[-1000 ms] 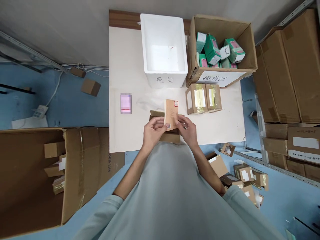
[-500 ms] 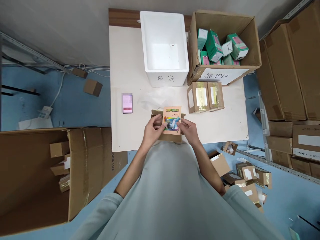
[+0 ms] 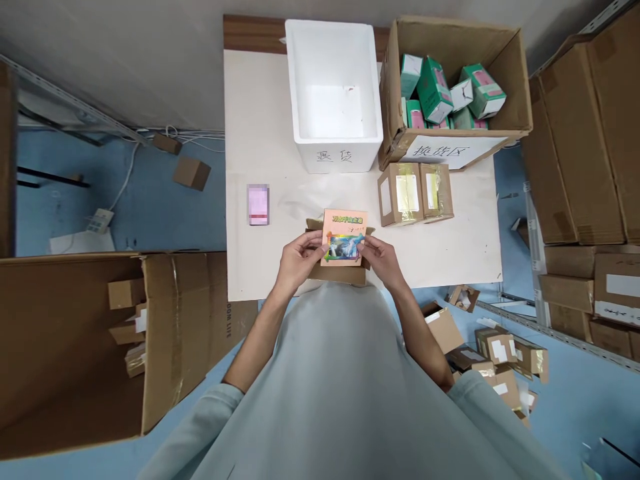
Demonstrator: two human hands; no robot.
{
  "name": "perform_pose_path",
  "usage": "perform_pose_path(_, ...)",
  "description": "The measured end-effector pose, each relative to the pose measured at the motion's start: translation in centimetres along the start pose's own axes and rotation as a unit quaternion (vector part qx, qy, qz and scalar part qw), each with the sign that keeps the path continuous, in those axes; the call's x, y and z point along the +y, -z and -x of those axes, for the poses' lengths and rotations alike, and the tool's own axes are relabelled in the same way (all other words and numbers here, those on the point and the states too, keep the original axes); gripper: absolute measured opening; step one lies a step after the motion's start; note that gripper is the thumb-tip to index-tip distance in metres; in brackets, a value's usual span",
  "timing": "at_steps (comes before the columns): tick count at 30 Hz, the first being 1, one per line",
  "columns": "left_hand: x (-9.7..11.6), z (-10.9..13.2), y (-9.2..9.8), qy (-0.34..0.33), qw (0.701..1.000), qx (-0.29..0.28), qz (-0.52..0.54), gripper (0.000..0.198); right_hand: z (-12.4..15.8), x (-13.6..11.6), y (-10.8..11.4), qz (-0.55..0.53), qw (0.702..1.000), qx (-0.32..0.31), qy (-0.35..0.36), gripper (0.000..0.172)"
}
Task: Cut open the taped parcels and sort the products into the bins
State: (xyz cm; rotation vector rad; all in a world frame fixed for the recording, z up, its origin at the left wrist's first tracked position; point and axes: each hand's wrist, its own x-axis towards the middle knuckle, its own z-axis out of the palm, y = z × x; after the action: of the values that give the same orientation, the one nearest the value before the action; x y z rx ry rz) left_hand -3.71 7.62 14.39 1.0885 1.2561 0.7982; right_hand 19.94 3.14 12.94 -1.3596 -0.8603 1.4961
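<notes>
- Thumb and curled fingers of my left hand (image 3: 297, 263) pinch the left edge of the booklet (image 3: 343, 238), drawn together with only it between them.
- My right hand (image 3: 382, 263) grips the right edge likewise, its thumb lapping onto the cover; the fingertips behind are hidden.
- The booklet faces me, peach border and colourful picture showing, above the opened small carton (image 3: 340, 274); I cannot tell whether they touch.
- Good handling here, I judge, means even, light pressure near the edges, so the cover neither bends nor creases.
- I'd keep both thumbs clear of the lettering, and tilt with the wrists rather than squeeze harder.
- The carton's raised flaps (image 3: 371, 232) could catch a corner if the booklet dips, so a little clearance helps.
- Beyond, on the table (image 3: 265, 270), lie what looks like clear film (image 3: 303, 201), a pixelated pink item (image 3: 258, 205) at left and two taped boxes (image 3: 410, 197) at right.
- Farthest off stand a white foam bin (image 3: 333, 60) and a cardboard box (image 3: 465, 40) of green packets (image 3: 434, 92).
</notes>
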Motion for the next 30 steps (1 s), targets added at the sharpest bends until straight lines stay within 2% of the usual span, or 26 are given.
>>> perform_pose_path(3,0.4,0.2,0.1,-0.051,0.997,0.028,-0.046,0.041,-0.2,0.1,0.3,0.045,0.998,0.007,0.050,0.055)
perform_pose_path(6,1.3,0.6,0.2,-0.143,0.986,0.027,-0.082,0.014,-0.3,-0.3,0.3,0.066,0.992,0.023,0.108,0.046)
perform_pose_path(8,2.0,0.8,0.2,-0.189,0.977,0.025,-0.099,0.010,-0.2,-0.7,0.2,0.063,0.989,0.032,0.129,0.042)
perform_pose_path(10,2.4,1.0,0.1,-0.198,0.974,0.033,-0.108,0.013,-0.1,-1.0,0.1,0.062,0.989,0.040,0.130,0.040)
perform_pose_path(12,2.4,1.1,0.0,-0.174,0.978,0.041,-0.103,0.012,-0.1,-0.9,0.0,0.068,0.989,0.050,0.119,0.038)
perform_pose_path(14,1.7,0.9,-0.2,-0.123,0.988,0.049,-0.081,0.016,-0.1,-0.3,0.0,0.073,0.991,0.066,0.086,0.039)
perform_pose_path(17,-0.3,0.3,-0.5,-0.031,0.997,0.052,-0.038,0.047,0.0,1.8,0.1,0.068,0.994,0.091,-0.004,0.049)
perform_pose_path(19,-1.9,0.1,-0.7,0.011,0.999,0.046,-0.025,0.064,0.5,3.4,0.0,0.070,0.992,0.082,-0.059,0.054)
perform_pose_path(24,-4.4,0.9,-0.5,0.085,0.996,0.007,-0.011,0.079,1.7,5.9,-0.1,0.080,0.990,0.072,-0.094,0.051)
perform_pose_path(27,-3.6,0.0,0.1,0.105,0.994,-0.032,-0.004,0.078,0.1,4.6,-0.1,0.058,0.993,0.051,-0.093,0.059)
perform_pose_path(30,0.3,-3.2,0.8,0.058,0.998,-0.039,0.002,0.078,-3.6,0.0,0.0,0.052,0.997,0.046,-0.043,0.067)
